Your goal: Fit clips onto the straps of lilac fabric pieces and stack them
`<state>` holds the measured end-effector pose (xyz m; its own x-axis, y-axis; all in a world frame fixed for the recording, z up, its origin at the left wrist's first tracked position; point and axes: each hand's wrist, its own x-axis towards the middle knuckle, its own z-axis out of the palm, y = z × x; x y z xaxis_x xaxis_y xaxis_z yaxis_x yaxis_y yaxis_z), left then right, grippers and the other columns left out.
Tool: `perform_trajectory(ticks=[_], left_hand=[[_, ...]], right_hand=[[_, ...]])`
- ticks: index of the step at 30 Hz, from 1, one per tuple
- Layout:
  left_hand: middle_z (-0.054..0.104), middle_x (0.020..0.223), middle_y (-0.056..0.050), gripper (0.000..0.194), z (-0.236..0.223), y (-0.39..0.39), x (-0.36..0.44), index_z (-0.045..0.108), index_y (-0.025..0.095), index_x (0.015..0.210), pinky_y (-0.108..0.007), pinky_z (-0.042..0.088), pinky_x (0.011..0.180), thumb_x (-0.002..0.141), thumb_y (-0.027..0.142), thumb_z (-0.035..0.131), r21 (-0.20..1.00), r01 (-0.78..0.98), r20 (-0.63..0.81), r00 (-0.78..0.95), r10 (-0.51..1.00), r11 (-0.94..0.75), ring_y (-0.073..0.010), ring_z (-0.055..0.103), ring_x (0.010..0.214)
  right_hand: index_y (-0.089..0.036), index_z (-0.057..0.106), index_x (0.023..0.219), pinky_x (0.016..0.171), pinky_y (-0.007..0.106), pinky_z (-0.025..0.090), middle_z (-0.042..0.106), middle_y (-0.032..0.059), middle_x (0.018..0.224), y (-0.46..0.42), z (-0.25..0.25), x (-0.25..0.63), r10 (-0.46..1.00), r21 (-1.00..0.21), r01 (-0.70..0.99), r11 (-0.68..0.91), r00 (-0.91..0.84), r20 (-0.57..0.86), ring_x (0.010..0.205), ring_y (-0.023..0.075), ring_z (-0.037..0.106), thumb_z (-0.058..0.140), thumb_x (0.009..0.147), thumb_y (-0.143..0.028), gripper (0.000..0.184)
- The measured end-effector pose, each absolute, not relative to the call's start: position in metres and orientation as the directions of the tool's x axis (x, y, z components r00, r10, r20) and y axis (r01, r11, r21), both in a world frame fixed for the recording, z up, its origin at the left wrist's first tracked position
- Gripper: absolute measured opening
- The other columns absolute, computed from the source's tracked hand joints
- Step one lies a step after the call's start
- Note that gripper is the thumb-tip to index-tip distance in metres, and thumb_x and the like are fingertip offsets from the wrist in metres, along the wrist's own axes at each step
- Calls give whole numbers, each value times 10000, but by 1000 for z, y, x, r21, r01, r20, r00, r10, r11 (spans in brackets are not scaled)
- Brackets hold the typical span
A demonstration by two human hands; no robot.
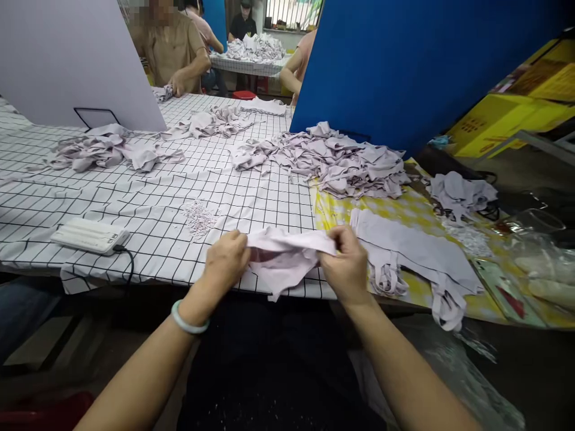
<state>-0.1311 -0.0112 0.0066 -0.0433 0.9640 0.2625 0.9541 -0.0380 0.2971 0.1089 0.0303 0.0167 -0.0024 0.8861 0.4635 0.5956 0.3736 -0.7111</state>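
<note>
Between my two hands a pale lilac fabric bag [287, 266] is stretched over the table's front edge. My left hand [228, 258] grips its left end, with a pale bangle [188, 320] on that wrist. At the other end my right hand [347, 260] pinches the cloth, fingers closed. The bag's opening seems to gape towards me, its inside in shadow. Just right of my right hand lies a flat stack of similar lilac bags [413, 242] with looped handles hanging at the front. Beyond my hands sits a heap of crumpled lilac pieces [341, 158].
A white power bank [90, 235] with a black cable lies at left, near small thread scraps [197, 218]. More crumpled pieces [103, 149] lie behind it. A blue panel [372, 66] and a white panel [81, 60] stand upright. A phone [505, 290] rests right. A co-worker's hand [179, 82] handles cloth.
</note>
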Motion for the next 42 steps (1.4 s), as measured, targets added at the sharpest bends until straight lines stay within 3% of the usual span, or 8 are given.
perform_trajectory(ticks=[7,13,18,26,29,33,37,42], left_hand=[[415,567,4,323,81,-57,-163,375,210,552,-312,278,529,869,212,439,431,894,421,-78,904,-123,-140,388,527],[529,691,-42,308,16,-16,-161,371,212,563,-312,302,555,859,192,455,310,931,238,-273,932,193,-184,491,649],[600,1029,-114,142,-21,-7,-149,578,195,905,-335,401,633,790,128,531,222,966,192,-177,965,133,-270,556,937],[567,828,-66,124,-14,-18,-175,521,203,735,-337,424,633,851,185,481,226,946,91,-257,962,231,-229,560,776],[625,1025,-88,169,-7,-25,-187,614,187,983,-387,484,811,841,237,538,332,943,22,-9,1000,1,-266,574,984],[585,1288,-108,336,4,14,-166,576,187,1223,-477,422,1011,905,274,511,420,877,160,183,970,-234,-289,489,1208],[626,1238,-114,306,10,75,-124,610,164,1143,-488,409,994,848,154,528,430,828,37,382,924,-359,-299,492,1177],[657,950,-45,267,32,83,-109,612,206,1048,-378,407,886,783,185,595,514,633,-23,685,728,-579,-236,539,975]], right_hand=[[-253,544,922,604,291,463,609,6,841,7,48,159,934,-634,728,261,-25,355,690,180,597,613,682,-192,257],[-220,506,1065,716,353,490,586,102,1092,55,1,148,910,-402,864,303,-138,391,863,241,610,535,691,-108,391],[-177,520,1111,833,402,474,603,150,1076,60,-48,132,915,-289,902,320,-215,341,1019,314,583,492,760,-92,362],[-231,573,1082,918,415,493,620,96,1122,62,-32,147,904,-562,713,419,-386,184,1066,275,610,525,788,-163,305],[-270,599,1163,968,412,482,622,71,1234,68,-22,161,864,-698,619,361,-504,0,1142,260,594,582,844,-314,323],[-224,646,956,851,424,495,643,82,1044,99,-28,146,979,-717,684,135,-203,-10,924,251,612,643,802,-450,273],[-214,554,694,802,386,469,586,30,789,116,-26,112,978,-719,680,142,-209,-4,824,220,562,676,767,-370,211],[-247,531,939,632,260,446,537,-17,807,66,29,118,918,-949,203,241,-366,155,714,142,527,580,932,-388,150]])
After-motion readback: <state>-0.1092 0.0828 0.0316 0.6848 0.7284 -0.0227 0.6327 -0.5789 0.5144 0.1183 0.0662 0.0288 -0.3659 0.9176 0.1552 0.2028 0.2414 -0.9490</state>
